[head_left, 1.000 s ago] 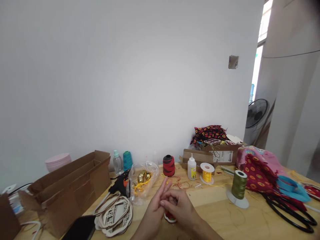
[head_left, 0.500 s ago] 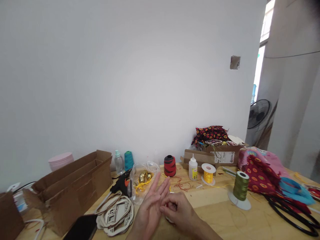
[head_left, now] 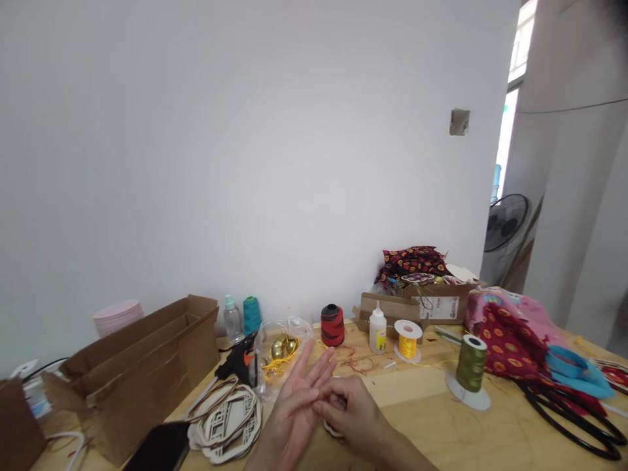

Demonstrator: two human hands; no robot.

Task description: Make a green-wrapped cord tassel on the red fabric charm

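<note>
My left hand (head_left: 296,404) is held palm up, its fingers stretched out over the near middle of the table. Against its palm and thumb my right hand (head_left: 349,407) is closed in a pinch. Whatever lies between the right fingertips is hidden or too small to make out. Beneath the right hand, a small pale piece with a scalloped edge (head_left: 332,430) shows in part. To the left lie cut-out wooden frames (head_left: 232,422) in a stack. Just beyond my left fingers is a clear plastic bag with gold bells (head_left: 278,348) and yellow cord.
Behind the hands stand a red and black thread cone (head_left: 332,326), a glue bottle (head_left: 377,332) and a yellow cord spool (head_left: 407,343). An olive thread spool (head_left: 471,366) is at right, near patterned fabric (head_left: 510,340). On the left are a cardboard box (head_left: 147,386), a phone (head_left: 159,448) and a black glue gun (head_left: 238,363).
My left thumb has shifted right, against the right fingertips. The right hand stays pinched in nearly the same place. The whole view has drifted very slightly.
</note>
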